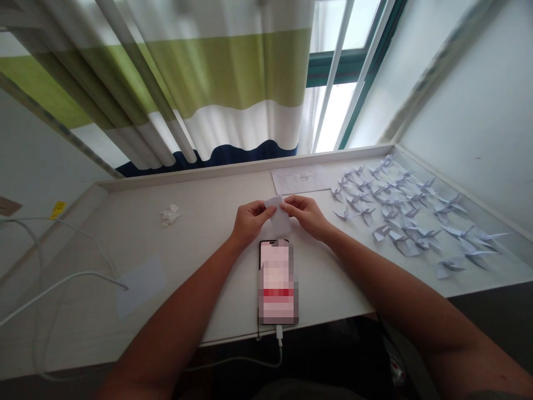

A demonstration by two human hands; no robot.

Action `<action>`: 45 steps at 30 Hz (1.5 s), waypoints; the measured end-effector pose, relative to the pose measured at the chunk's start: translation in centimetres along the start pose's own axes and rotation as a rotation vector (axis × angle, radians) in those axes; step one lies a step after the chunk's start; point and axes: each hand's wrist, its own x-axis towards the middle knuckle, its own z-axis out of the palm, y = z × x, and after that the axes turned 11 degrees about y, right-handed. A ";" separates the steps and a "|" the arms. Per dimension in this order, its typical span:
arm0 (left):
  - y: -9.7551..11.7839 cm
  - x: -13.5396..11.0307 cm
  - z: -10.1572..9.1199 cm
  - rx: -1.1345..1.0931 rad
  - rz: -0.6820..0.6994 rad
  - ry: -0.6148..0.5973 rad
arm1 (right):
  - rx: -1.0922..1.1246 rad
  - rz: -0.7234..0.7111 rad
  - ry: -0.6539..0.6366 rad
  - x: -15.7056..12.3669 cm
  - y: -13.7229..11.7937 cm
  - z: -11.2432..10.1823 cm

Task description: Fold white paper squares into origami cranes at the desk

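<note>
Between my two hands is a small folded piece of white paper [280, 221], held a little above the table. My left hand [251, 222] pinches its left side, thumb on the near face. On the other side, my right hand [305, 213] grips the upper right edge between thumb and fingers. The fingertips behind the paper are hidden. Just below the paper lies a phone [278, 283] with a lit, blurred screen and a white charging cable [279, 333] plugged into its near end. Many folded white paper cranes [389, 203] stand on the table to the right.
A printed sheet [300, 179] lies at the back of the white table [216, 194]. Crumpled tissue [170, 215] sits at the left. A white sheet [141, 284] and a cable [83, 275] are nearer left. Raised rims border the table; a curtain [233, 72] hangs behind it.
</note>
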 end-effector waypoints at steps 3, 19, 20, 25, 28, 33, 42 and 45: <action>0.0 0.0 0.0 -0.019 -0.027 -0.047 | -0.037 -0.062 0.032 -0.1 -0.1 0.2; 0.5 -0.2 0.5 -0.011 -0.014 -0.026 | 0.003 -0.056 0.096 -0.3 -0.4 0.3; 0.5 -0.2 0.5 -0.012 -0.019 -0.029 | -0.010 -0.065 0.108 -0.3 -0.4 0.3; 0.7 -0.5 0.8 -0.010 -0.027 -0.015 | -0.049 -0.101 0.131 -0.3 -0.6 0.3; 0.6 -0.5 0.9 -0.030 -0.046 -0.015 | -0.023 -0.114 0.150 -0.3 -0.7 0.4; 0.5 -0.5 1.0 0.041 -0.037 -0.049 | -0.091 -0.155 0.256 -0.1 -0.5 0.7; 0.2 -1.1 1.4 0.108 0.044 0.083 | -0.260 -0.198 0.168 -0.1 0.0 0.8; -0.3 -0.9 1.9 0.116 0.068 0.132 | -0.290 -0.182 0.115 0.1 0.0 0.6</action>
